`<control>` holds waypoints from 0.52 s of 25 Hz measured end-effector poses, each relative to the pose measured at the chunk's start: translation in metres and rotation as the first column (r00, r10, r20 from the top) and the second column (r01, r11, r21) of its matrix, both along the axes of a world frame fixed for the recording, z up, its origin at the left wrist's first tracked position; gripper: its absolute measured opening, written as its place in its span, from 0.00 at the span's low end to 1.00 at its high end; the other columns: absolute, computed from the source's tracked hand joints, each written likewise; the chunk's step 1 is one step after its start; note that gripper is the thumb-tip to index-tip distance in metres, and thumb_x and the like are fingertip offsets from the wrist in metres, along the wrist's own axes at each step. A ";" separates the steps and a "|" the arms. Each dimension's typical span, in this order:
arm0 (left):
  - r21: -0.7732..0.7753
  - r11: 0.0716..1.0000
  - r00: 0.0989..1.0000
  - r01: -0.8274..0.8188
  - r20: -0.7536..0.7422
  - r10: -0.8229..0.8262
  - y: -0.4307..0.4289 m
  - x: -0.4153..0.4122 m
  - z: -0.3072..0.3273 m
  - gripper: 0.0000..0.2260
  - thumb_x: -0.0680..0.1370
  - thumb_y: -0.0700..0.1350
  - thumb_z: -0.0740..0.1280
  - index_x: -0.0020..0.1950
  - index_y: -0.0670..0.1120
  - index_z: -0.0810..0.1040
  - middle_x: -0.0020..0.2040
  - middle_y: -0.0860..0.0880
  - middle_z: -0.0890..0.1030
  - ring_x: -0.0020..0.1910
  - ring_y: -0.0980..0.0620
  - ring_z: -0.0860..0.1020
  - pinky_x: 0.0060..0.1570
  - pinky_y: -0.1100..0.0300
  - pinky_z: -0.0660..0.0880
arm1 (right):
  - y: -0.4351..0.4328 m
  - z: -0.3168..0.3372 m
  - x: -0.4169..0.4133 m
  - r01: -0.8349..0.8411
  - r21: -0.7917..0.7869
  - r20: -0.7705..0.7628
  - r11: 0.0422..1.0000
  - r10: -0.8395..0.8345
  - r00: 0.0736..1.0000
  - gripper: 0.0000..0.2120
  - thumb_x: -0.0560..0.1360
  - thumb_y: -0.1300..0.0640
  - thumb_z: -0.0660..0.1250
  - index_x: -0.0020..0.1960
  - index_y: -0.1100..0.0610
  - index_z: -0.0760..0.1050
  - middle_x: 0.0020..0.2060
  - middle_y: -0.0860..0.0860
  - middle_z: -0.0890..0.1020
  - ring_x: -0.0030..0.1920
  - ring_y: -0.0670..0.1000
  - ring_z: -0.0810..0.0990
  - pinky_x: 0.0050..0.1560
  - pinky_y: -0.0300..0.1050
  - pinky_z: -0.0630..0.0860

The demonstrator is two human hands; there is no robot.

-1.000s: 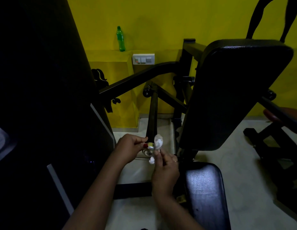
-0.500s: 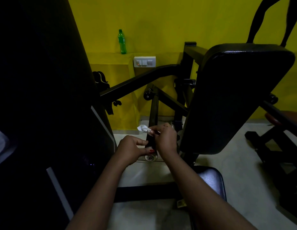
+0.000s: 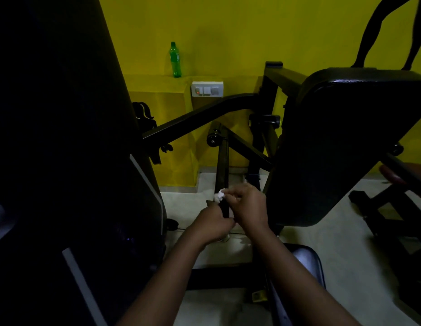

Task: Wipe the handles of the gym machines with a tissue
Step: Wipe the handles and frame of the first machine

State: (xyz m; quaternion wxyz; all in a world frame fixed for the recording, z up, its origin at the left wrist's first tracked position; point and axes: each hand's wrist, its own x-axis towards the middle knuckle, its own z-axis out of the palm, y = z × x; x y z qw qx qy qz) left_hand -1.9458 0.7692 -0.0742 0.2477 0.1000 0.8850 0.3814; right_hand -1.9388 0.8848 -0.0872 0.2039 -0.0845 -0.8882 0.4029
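Back pad [image 3: 345,147] crowded my right; green bottle [image 3: 175,60] behind. Right hand [image 3: 249,205] pinched tissue [image 3: 220,195] against handle [image 3: 223,170]; left hand [image 3: 214,223] gripped handle lower.

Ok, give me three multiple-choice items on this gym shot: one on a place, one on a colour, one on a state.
1. Where does the bottle stand?
A. on the floor
B. on the ledge
C. on the seat

2. What colour is the bottle?
A. red
B. white
C. green

3. What is the right hand doing?
A. holding the tissue at the bar
B. hanging idle
C. pressing a switch

Answers:
1 B, the bottle stands upright on the yellow ledge by the wall.
2 C, its plastic is plainly green.
3 A, the fingers pinch the white tissue against the black bar.
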 end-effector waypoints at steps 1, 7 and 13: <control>-0.096 0.995 0.999 0.022 -0.032 -0.025 0.007 0.000 -0.001 0.30 0.77 0.47 0.64 0.75 0.38 0.59 0.63 0.36 0.74 0.55 0.42 0.78 0.43 0.57 0.73 | -0.001 -0.003 -0.020 0.009 0.065 0.016 0.998 -0.010 1.000 0.07 0.71 0.61 0.71 0.46 0.54 0.86 0.43 0.51 0.85 0.44 0.50 0.81 0.41 0.40 0.70; -0.138 0.987 0.994 -0.088 -0.082 0.078 0.017 -0.005 -0.004 0.23 0.78 0.50 0.65 0.66 0.40 0.61 0.62 0.40 0.75 0.57 0.42 0.77 0.42 0.57 0.70 | 0.011 0.001 -0.055 0.012 0.110 0.066 0.994 -0.020 0.998 0.07 0.75 0.59 0.69 0.50 0.55 0.85 0.44 0.52 0.86 0.40 0.48 0.82 0.33 0.35 0.66; -0.048 0.985 0.976 -0.165 -0.153 0.156 0.019 -0.004 -0.014 0.26 0.79 0.52 0.64 0.70 0.40 0.60 0.60 0.42 0.76 0.54 0.44 0.78 0.40 0.58 0.73 | 0.022 -0.006 -0.054 -0.008 -0.032 0.088 0.999 0.011 0.996 0.05 0.73 0.59 0.72 0.48 0.56 0.85 0.43 0.50 0.86 0.34 0.34 0.76 0.35 0.23 0.69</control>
